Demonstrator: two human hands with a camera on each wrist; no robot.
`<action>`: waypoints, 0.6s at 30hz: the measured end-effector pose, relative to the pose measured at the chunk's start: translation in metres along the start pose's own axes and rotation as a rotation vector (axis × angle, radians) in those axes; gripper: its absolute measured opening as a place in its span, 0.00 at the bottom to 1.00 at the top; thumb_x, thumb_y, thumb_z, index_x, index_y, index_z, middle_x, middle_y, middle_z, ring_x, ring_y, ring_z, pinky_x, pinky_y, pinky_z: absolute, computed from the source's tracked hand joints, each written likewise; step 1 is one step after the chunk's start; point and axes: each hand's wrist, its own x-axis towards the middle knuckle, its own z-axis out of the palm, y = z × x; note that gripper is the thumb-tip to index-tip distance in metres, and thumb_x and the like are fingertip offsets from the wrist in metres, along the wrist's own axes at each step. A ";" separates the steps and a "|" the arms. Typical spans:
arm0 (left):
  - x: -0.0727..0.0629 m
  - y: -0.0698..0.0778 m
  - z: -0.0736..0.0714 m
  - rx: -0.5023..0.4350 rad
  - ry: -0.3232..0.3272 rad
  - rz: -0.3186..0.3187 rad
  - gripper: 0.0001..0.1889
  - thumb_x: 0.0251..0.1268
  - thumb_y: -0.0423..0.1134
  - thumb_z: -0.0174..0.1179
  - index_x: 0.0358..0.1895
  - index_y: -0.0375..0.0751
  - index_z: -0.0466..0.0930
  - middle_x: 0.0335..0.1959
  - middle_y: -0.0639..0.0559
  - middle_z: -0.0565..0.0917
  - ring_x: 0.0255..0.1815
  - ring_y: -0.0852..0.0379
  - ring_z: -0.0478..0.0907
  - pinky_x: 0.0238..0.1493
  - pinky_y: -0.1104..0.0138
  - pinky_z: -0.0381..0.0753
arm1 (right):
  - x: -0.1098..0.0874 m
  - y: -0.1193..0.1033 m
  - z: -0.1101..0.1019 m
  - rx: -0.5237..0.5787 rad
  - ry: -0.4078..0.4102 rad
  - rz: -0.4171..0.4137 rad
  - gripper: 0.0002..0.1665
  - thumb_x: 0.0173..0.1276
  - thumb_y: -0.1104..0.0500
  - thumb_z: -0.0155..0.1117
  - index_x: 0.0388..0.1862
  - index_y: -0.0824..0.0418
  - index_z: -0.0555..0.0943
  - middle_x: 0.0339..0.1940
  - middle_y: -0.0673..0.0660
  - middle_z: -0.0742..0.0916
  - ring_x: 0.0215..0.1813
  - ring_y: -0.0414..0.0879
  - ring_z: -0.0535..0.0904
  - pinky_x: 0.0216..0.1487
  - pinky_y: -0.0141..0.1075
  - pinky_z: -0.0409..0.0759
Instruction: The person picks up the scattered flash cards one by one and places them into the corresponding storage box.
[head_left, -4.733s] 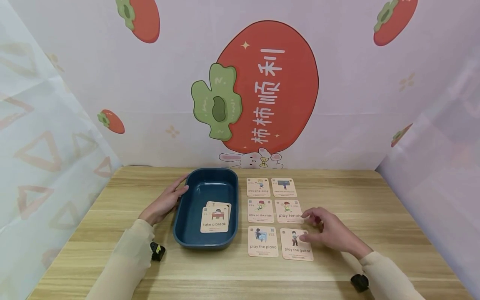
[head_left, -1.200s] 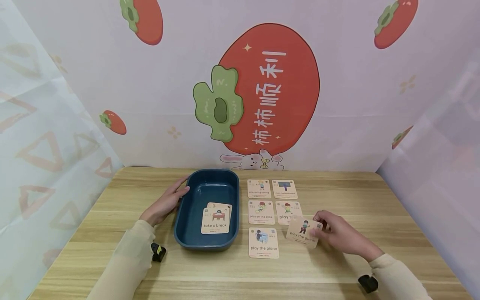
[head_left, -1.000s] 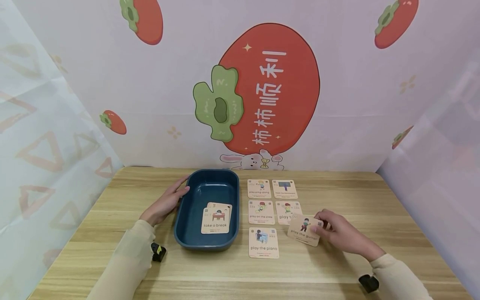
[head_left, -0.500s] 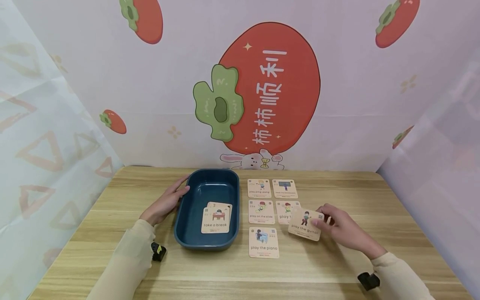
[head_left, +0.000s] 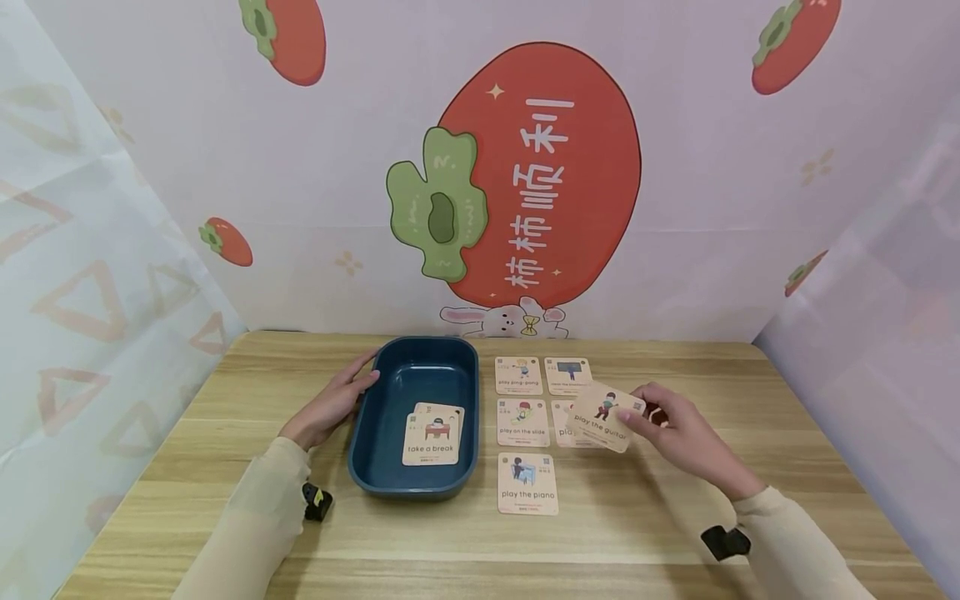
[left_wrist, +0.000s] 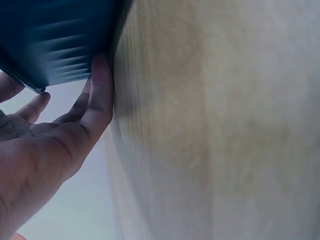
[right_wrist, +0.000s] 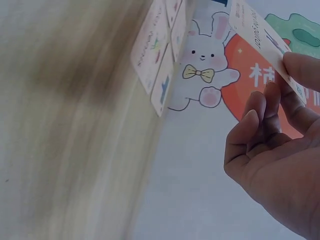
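Observation:
My right hand (head_left: 678, 429) pinches the "play the guitar" card (head_left: 606, 417) by its right edge between thumb and fingers. In the right wrist view that guitar card (right_wrist: 260, 37) is raised above the table. It overlaps the "play tennis" card (head_left: 562, 425) in the head view, hiding most of it. My left hand (head_left: 333, 404) rests against the left side of a dark blue tray (head_left: 360, 433). From the left wrist, straight fingers (left_wrist: 100, 90) touch the tray's outer wall (left_wrist: 65, 50). A "take a break" card (head_left: 431, 442) lies in the tray over another card.
On the wooden table (head_left: 420, 542) lie the "play ping-pong" card (head_left: 518, 377), a blackboard card (head_left: 567, 371), the "play on the slide" card (head_left: 522, 423) and the "play the piano" card (head_left: 527, 485). A printed cloth backdrop (head_left: 697, 250) stands behind the table.
My right hand has taken hold of the guitar card, which lay at the front right, and lifted it up and away from me. My left hand has stayed at the tray.

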 end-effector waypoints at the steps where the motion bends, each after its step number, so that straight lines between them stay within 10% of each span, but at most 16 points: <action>1: 0.000 0.000 0.000 0.001 0.001 0.000 0.33 0.86 0.50 0.40 0.84 0.56 0.39 0.80 0.32 0.53 0.74 0.32 0.62 0.65 0.42 0.70 | 0.002 -0.002 0.000 0.006 0.003 0.001 0.04 0.73 0.61 0.66 0.37 0.61 0.81 0.35 0.54 0.80 0.31 0.44 0.75 0.31 0.34 0.74; 18: 0.000 0.001 0.001 0.019 0.008 0.011 0.32 0.85 0.50 0.41 0.84 0.56 0.40 0.80 0.33 0.52 0.75 0.31 0.59 0.68 0.39 0.65 | 0.022 -0.028 0.001 0.038 0.027 -0.008 0.07 0.74 0.57 0.67 0.41 0.60 0.83 0.36 0.54 0.81 0.34 0.49 0.76 0.32 0.35 0.74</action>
